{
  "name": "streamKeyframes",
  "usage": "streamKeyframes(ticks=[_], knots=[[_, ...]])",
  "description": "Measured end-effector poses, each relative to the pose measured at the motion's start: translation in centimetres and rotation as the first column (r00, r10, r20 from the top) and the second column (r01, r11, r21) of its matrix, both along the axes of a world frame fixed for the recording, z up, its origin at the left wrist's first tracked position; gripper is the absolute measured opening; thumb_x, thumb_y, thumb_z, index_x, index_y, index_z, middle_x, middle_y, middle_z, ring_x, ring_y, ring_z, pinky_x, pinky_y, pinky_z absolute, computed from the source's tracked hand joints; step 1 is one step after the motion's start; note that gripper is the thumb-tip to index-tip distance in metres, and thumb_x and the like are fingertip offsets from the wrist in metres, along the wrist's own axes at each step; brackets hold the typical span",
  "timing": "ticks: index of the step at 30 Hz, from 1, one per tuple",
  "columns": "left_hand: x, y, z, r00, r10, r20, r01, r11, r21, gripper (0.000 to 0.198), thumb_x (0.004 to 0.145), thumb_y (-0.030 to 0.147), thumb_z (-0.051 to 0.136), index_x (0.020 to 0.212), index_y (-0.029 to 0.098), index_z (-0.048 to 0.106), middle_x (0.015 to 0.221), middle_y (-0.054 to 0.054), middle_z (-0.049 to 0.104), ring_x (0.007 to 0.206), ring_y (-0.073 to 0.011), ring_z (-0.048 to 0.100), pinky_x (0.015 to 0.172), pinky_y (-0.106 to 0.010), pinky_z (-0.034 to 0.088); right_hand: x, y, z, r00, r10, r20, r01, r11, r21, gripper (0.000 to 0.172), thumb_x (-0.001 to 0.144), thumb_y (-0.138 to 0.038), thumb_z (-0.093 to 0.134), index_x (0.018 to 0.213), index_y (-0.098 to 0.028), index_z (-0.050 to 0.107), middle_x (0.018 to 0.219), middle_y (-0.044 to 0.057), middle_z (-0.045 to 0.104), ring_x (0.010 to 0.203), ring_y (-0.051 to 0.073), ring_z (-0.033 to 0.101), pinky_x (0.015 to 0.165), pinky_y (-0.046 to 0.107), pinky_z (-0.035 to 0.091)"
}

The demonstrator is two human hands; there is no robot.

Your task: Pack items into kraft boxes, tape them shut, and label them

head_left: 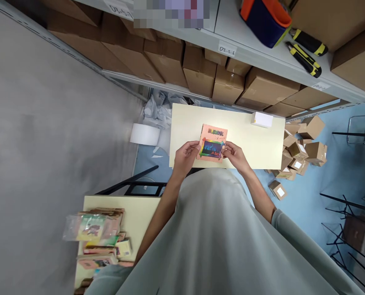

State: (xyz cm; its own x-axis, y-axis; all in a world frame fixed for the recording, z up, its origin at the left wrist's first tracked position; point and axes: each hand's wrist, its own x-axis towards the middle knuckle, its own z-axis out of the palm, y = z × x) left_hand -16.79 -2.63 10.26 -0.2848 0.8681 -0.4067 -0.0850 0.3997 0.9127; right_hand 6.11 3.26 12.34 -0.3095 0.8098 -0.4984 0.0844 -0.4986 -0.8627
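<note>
A flat salmon-coloured packet [213,138] with a bright multicoloured picture on its front is held over a cream table [250,141]. My left hand [187,154] grips its lower left edge with curled fingers. Pinching the lower right edge is my right hand [233,154]. Both hands sit just above the table's near edge, in front of my grey shirt.
A small white box [262,119] lies at the table's far right. Small cardboard boxes [302,153] are heaped on the blue floor to the right. A second table [139,217] at lower left carries stacked packets [101,237]. Shelves with brown cartons [201,73] run behind; two utility knives [305,51] rest on one.
</note>
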Motion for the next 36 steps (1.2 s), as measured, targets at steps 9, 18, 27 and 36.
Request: streamKeyframes(ticks=[9, 18, 27, 36], knots=[[-7.6, 0.1, -4.9, 0.999, 0.048, -0.025, -0.05, 0.995, -0.083, 0.058, 0.084, 0.057, 0.083, 0.129, 0.019, 0.081, 0.118, -0.011, 0.085, 0.098, -0.0267, 0.08, 0.091, -0.039, 0.066, -8.1, 3.1, -7.1, 0.996, 0.036, 0.084, -0.028, 0.995, -0.091, 0.061, 0.073, -0.052, 0.09, 0.126, -0.023, 0.08, 0.09, -0.001, 0.077, 0.075, 0.016, 0.072, 0.071, 0.033, 0.064], [-14.3, 6.8, -16.7, 0.991, 0.11, -0.079, -0.121, 0.979, -0.162, 0.044, 0.081, 0.041, 0.081, 0.118, 0.016, 0.082, 0.123, -0.013, 0.085, 0.1, -0.0272, 0.079, 0.093, -0.038, 0.065, -17.1, 8.9, -18.3, 0.955, -0.043, 0.294, 0.071, 0.994, -0.085, 0.031, 0.082, -0.04, 0.081, 0.104, -0.019, 0.08, 0.099, 0.006, 0.086, 0.088, 0.019, 0.077, 0.086, 0.034, 0.064], [-14.0, 9.5, -20.6, 0.984, 0.13, -0.119, -0.145, 0.98, -0.133, 0.037, 0.085, 0.029, 0.073, 0.12, 0.017, 0.078, 0.129, -0.015, 0.082, 0.113, -0.0261, 0.079, 0.104, -0.038, 0.063, -18.4, 9.6, -21.0, 0.945, -0.122, 0.303, 0.145, 0.988, -0.053, 0.039, 0.084, -0.036, 0.079, 0.119, -0.019, 0.08, 0.128, 0.012, 0.084, 0.105, 0.023, 0.08, 0.098, 0.039, 0.064], [-15.0, 1.0, -19.6, 0.936, 0.117, -0.333, -0.2, 0.953, -0.227, 0.037, 0.09, 0.03, 0.072, 0.126, 0.02, 0.073, 0.139, -0.018, 0.076, 0.11, -0.0269, 0.077, 0.095, -0.039, 0.064, -12.5, 2.5, -17.8, 0.816, -0.209, 0.54, 0.201, 0.977, 0.074, 0.042, 0.091, -0.043, 0.076, 0.126, -0.018, 0.074, 0.139, 0.017, 0.079, 0.108, 0.023, 0.078, 0.107, 0.04, 0.061]])
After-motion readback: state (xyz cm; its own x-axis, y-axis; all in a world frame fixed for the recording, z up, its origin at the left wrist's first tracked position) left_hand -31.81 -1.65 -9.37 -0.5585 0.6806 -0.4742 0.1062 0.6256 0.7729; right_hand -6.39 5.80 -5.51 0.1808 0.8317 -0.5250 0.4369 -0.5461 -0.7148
